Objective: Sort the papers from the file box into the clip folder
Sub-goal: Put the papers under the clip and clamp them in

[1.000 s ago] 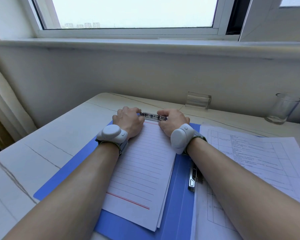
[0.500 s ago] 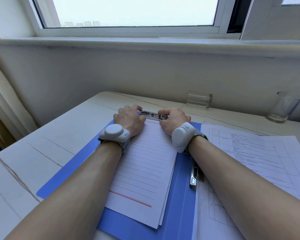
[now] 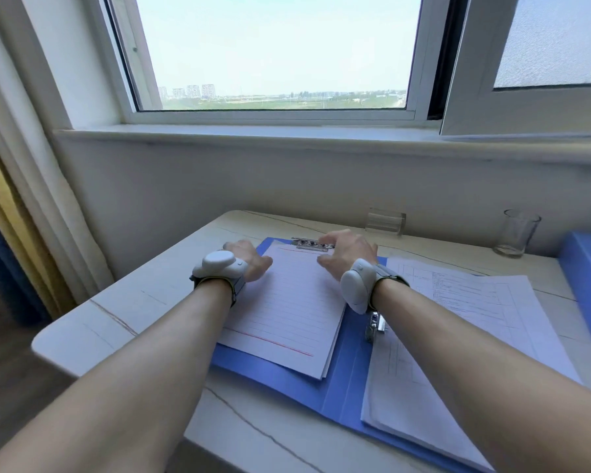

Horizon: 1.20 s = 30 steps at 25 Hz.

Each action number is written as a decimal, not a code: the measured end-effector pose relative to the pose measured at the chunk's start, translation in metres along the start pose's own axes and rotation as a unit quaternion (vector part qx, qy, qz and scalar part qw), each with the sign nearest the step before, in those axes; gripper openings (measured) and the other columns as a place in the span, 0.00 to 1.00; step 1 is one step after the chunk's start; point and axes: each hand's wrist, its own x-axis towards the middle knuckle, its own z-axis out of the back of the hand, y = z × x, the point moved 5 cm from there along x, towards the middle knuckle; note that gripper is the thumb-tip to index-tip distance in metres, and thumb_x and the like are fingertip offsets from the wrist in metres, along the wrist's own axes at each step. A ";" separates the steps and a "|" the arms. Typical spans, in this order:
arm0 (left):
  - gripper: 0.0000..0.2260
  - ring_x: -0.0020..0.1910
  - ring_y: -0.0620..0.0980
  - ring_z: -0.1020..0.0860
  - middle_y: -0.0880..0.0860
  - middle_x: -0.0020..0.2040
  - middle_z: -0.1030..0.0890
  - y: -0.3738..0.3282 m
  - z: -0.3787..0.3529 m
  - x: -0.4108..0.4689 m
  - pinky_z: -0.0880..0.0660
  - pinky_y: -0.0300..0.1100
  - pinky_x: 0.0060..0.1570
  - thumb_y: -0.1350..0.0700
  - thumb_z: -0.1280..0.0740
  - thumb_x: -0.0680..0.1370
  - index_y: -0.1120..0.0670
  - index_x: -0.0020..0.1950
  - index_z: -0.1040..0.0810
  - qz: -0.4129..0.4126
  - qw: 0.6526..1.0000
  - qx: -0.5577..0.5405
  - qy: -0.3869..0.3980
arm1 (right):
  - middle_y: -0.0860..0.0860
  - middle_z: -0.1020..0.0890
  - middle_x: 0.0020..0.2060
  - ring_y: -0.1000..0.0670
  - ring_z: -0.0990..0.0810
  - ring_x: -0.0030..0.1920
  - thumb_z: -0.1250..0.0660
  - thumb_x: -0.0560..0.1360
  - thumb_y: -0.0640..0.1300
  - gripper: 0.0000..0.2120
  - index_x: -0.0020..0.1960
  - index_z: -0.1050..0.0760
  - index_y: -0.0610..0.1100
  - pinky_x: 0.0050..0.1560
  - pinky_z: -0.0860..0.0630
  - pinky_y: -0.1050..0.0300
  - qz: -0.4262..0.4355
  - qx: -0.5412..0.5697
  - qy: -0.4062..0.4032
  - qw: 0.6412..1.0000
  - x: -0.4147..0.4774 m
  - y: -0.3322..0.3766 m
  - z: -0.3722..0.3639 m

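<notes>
Left hand (image 3: 249, 261) has slid off the clip (image 3: 304, 243) to the lined papers' (image 3: 287, 308) left edge, thumb flat on them; fingers hidden, grip can't tell. Right hand (image 3: 348, 254) stays at the clip's right end, loosely spread fingers touching it. Papers lie in the open clip folder (image 3: 342, 380) on the table (image 3: 144, 302); file box (image 3: 587, 278) far right.

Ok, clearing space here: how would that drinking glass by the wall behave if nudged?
The glass looks tall, narrow and empty, so probably light and tippy. On the smooth hard table it may slide; likely fragile.
</notes>
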 end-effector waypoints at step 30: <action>0.10 0.32 0.54 0.29 0.55 0.30 0.29 0.000 0.115 -0.022 0.33 0.39 0.34 0.55 0.32 0.72 0.61 0.36 0.26 -0.024 0.999 -0.021 -0.008 | 0.50 0.25 0.65 0.48 0.27 0.65 0.30 0.71 0.55 0.26 0.66 0.27 0.49 0.65 0.29 0.52 0.006 0.124 0.048 0.991 -0.052 0.029 0.021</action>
